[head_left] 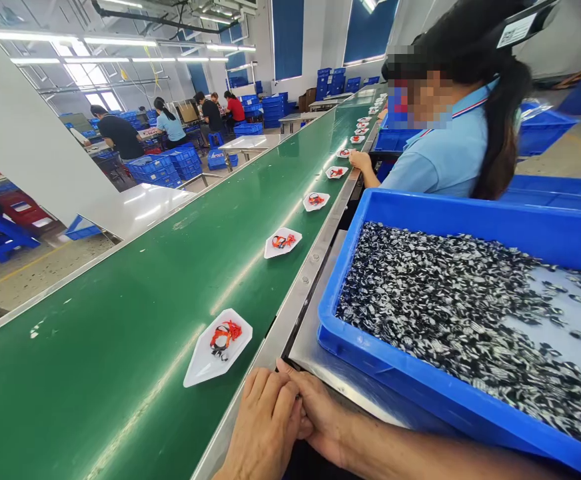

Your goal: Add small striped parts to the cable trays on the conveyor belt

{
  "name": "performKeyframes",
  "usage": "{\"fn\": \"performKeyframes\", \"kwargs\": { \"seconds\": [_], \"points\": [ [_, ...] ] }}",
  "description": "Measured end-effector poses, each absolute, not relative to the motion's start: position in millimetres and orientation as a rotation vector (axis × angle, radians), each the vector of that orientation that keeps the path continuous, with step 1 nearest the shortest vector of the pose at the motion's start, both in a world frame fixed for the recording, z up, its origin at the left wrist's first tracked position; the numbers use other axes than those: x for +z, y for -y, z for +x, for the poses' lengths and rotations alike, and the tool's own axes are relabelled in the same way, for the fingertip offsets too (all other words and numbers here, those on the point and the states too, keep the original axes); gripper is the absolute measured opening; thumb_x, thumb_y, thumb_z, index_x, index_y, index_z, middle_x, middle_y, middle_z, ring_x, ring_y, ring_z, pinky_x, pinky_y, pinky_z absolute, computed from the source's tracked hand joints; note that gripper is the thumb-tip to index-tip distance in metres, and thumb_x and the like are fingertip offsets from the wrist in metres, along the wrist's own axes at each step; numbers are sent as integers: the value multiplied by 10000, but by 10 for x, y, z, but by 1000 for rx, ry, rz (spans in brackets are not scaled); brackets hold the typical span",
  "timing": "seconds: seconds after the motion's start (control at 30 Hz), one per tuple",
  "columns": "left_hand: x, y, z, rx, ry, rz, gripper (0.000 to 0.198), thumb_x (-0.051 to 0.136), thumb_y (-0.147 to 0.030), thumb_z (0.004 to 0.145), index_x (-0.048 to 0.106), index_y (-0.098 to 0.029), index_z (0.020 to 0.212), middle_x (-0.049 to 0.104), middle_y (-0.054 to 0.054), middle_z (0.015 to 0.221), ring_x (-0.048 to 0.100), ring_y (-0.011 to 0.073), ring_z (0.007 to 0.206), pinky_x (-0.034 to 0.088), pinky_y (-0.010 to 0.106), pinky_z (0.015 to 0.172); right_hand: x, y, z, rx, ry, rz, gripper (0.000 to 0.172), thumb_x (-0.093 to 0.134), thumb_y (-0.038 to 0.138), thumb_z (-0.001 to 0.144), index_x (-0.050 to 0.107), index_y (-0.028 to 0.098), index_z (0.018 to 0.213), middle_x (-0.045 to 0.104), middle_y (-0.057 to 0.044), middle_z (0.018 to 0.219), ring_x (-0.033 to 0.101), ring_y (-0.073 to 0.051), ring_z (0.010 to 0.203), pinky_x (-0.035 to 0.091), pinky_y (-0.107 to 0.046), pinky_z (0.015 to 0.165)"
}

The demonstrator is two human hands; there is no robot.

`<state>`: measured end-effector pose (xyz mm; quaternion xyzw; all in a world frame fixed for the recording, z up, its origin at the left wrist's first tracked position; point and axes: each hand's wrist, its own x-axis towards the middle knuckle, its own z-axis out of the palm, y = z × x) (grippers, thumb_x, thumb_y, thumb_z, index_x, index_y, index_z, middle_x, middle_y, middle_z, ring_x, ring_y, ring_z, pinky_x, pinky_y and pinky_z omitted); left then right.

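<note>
Green belt (120, 347) bearing white tray (200, 367) | left hand (263, 427) and right hand (320, 413) curling together at steel rail (290, 313); gripping anything: cannot tell | advisable: keeping fingertips steady, clear of belt

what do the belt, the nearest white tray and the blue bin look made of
Belt: probably PVC or rubber sheet, green, smooth; lamps reflect as soft streaks.
Tray: likely thin moulded plastic, white, glossy, with a raised rim.
Bin: rigid moulded plastic, blue, slight sheen, thick rim.
</note>
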<state>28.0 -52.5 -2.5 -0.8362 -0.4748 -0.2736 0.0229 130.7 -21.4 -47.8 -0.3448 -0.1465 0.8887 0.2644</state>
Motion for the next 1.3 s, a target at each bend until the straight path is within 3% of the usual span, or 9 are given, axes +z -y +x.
{"fn": "performKeyframes", "kwargs": {
  "seconds": [0.63, 0.77, 1.0, 1.3],
  "points": [
    [-145, 512, 194, -806, 1432, -2559, 168, 415, -144, 857, 548, -150, 959, 568, 63, 903, 491, 175, 849, 389, 335, 761, -494, 208, 1318, 2371, 461, -804, 532, 612, 561, 703, 277, 179, 546, 271, 84, 415, 195, -24, 348, 79, -198, 397],
    [-153, 515, 174, -727, 1439, -2563, 197, 411, -206, 871, 549, -176, 1009, 563, 62, 923, 486, 175, 846, 400, 328, 736, -510, 213, 1310, 2371, 485, -779, 526, 627, 557, 698, 284, 182, 561, 251, 91, 420, 178, -25, 353, 71, -204, 397],
    [-86, 507, 190, -724, 1447, -2543, 184, 394, -163, 857, 551, -173, 954, 562, 54, 903, 497, 167, 834, 404, 316, 747, -444, 199, 1317, 2362, 466, -827, 545, 618, 583, 687, 277, 179, 556, 265, 91, 428, 190, -17, 352, 75, -199, 407],
    [-105, 486, 150, -1052, 1907, -2577, 109, 447, -253, 859, 546, -208, 849, 555, 24, 864, 517, 135, 782, 430, 259, 694, -431, 207, 1331, 2384, 564, -786, 571, 529, 628, 738, 303, 170, 484, 245, 79, 373, 199, -26, 323, 62, -209, 383]
  ]
}}
